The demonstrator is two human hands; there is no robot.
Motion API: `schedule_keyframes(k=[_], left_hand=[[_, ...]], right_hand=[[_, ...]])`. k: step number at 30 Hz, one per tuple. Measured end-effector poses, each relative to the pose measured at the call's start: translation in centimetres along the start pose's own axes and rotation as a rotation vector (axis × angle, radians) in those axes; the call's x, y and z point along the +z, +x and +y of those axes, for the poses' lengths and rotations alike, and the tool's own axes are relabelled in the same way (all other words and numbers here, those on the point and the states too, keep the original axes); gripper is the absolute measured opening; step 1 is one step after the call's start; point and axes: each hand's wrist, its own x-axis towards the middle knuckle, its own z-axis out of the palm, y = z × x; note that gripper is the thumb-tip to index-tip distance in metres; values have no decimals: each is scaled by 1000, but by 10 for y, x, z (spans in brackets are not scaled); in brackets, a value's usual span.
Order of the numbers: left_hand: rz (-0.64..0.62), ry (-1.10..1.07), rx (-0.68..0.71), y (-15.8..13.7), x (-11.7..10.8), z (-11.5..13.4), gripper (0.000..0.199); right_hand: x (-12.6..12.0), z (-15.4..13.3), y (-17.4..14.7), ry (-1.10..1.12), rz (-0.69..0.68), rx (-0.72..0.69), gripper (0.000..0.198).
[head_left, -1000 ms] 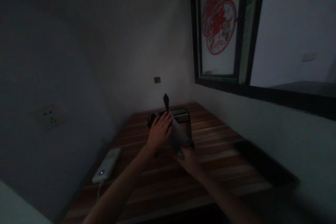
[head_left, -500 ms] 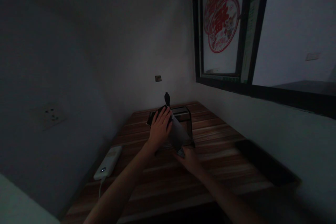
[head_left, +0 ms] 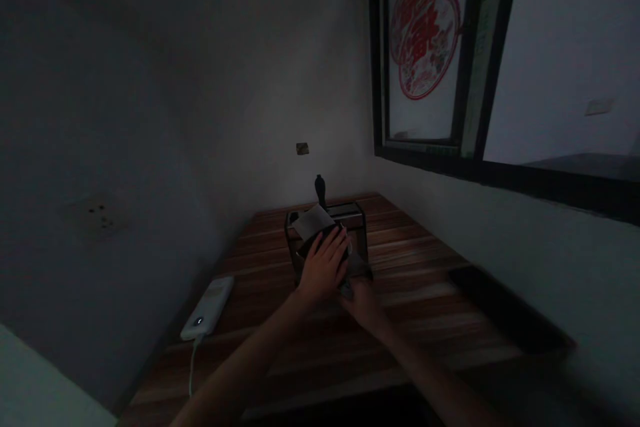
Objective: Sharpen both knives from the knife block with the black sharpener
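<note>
Table (head_left: 420,310) of striped reddish-brown wood spreads across the head view, and the work sits over its middle, rather nearer the far edge. A flat grey piece (head_left: 313,219), broad and perhaps a blade, slants there with its long axis running from the far left corner's side towards the near right corner. It lies directly between and beyond the two hands.

The right hand (head_left: 363,303) is closed around its near, right-hand end; the exact part gripped is too dark to make out. The left hand (head_left: 325,265) lies across the middle of its length, fingers extended side by side over a dark pad (head_left: 311,245) resting against the grey piece; whether the thumb clasps from below cannot be told. The right hand is thus nearer the table's near edge, the left nearer the piece's free far-left end, which shows bare past the pad.

Just behind stands a black-framed rack (head_left: 350,209), with a black handle (head_left: 320,188) rising upright at its top, near the far edge. By the left edge lies a white power bank (head_left: 213,303) with a cable (head_left: 192,367) from its near end; by the right edge, a long dark slab (head_left: 510,310).
</note>
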Motion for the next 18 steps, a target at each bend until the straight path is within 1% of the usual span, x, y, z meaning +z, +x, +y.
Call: schedule_keyframes(k=[6, 8, 10, 12, 18], left_hand=[[-31, -25, 91, -14, 10, 15, 46], [-45, -34, 128, -18, 13, 21, 47], [-55, -41, 148, -22, 15, 26, 48], [-62, -44, 147, -24, 16, 29, 48], [-62, -59, 119, -24, 16, 33, 47]], right_hand=[[7, 11, -3, 42, -42, 55, 18], [12, 16, -4, 55, -10, 68, 25], [16, 20, -5, 53, 50, 76, 35], [18, 22, -6, 42, 72, 73, 41], [17, 20, -7, 8, 82, 73, 42]])
